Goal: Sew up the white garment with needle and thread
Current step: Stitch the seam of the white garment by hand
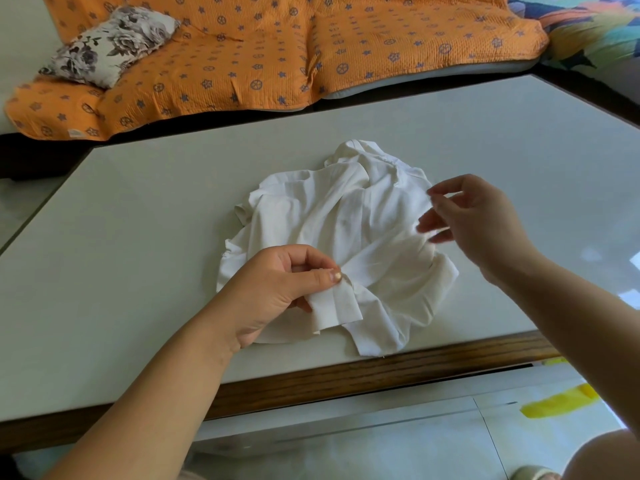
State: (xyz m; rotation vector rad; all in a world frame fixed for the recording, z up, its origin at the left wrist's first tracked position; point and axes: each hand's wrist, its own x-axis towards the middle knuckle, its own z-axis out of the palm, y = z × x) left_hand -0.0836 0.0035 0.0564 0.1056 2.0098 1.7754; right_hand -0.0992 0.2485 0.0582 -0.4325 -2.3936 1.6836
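Home living room. A sofa (277, 46) runs along the far side, draped in an orange quilted cover printed with blue stars and wheels. A grey-and-white floral cushion (110, 43) lies on its left end. At far right, a bright leaf-print throw (595, 29) covers more seating. A low, pale tabletop (346, 375) with a dark wood edge stands near the sofa. Pale glossy floor tiles (381, 441) show below it. Daylight glares off the tabletop at right.
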